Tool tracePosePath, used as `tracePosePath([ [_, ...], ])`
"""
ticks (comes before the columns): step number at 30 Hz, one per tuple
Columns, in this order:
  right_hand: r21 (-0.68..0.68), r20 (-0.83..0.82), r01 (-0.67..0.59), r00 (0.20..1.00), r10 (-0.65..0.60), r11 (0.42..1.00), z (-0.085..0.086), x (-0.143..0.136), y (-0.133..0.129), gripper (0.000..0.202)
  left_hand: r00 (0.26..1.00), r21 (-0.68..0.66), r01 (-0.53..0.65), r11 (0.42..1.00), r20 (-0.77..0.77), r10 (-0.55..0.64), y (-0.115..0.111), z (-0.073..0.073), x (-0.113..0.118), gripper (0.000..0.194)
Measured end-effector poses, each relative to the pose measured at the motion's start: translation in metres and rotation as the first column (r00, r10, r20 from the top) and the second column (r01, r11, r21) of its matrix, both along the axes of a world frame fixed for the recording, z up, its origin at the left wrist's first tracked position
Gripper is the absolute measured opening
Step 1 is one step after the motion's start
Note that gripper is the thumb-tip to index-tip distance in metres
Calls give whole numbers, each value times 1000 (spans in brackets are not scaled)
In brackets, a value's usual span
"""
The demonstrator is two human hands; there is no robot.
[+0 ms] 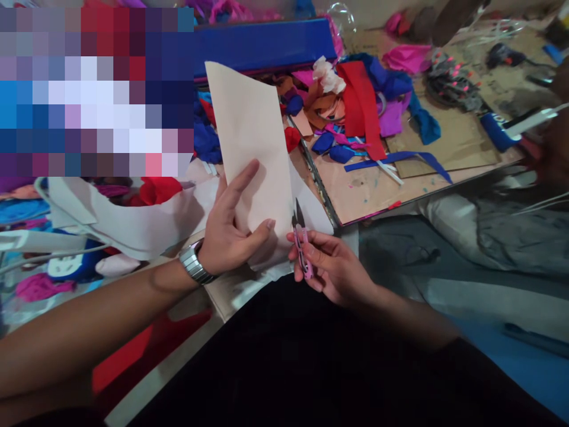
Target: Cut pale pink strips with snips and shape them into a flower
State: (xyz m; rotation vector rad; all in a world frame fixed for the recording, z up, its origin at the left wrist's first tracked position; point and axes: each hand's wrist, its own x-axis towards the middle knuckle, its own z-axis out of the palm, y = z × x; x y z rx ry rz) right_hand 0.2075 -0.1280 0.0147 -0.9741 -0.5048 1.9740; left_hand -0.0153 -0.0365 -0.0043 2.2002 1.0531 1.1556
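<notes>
A long cream sheet (251, 124), of paper or stiff cloth, stands tilted in front of me. My left hand (233, 228) grips its lower part, thumb and index finger on the near face and the other fingers mostly hidden. A metal watch band circles that wrist. In my right hand (335, 267) are small pink-handled thread snips (304, 252), held between thumb and fingers. Their dark blades point upward, right beside the sheet's right edge; I cannot tell whether they touch it. More pale material (311, 201) lies behind and below the sheet.
Colourful scraps and a red strip (361, 107) pile up on the board (355, 196) behind. A blue box (267, 44) lies at the back. Blue-and-white power strips (500, 131) with cables lie at right and left. White material (128, 222) curves beside red cloth at left.
</notes>
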Motion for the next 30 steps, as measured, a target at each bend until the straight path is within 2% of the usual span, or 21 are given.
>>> tracePosePath([
  [7, 1, 21, 2, 1000, -2, 1000, 0, 1, 1, 30, 1000, 8, -1, 1000, 6, 1, -2, 0, 1, 88],
  [13, -3, 16, 4, 1000, -4, 1000, -1, 0, 0, 29, 997, -3, 1, 1000, 78, -1, -4, 3, 4, 86],
  [19, -4, 3, 13, 1000, -13, 1000, 0, 0, -1, 28, 968, -39, -18, 999, 248, 27, 0, 1, 5, 66],
  [30, 7, 42, 20, 999, -21, 1000, -1, -2, 2, 31, 984, -79, -70, 994, 155, 82, 0, 0, 4, 57],
])
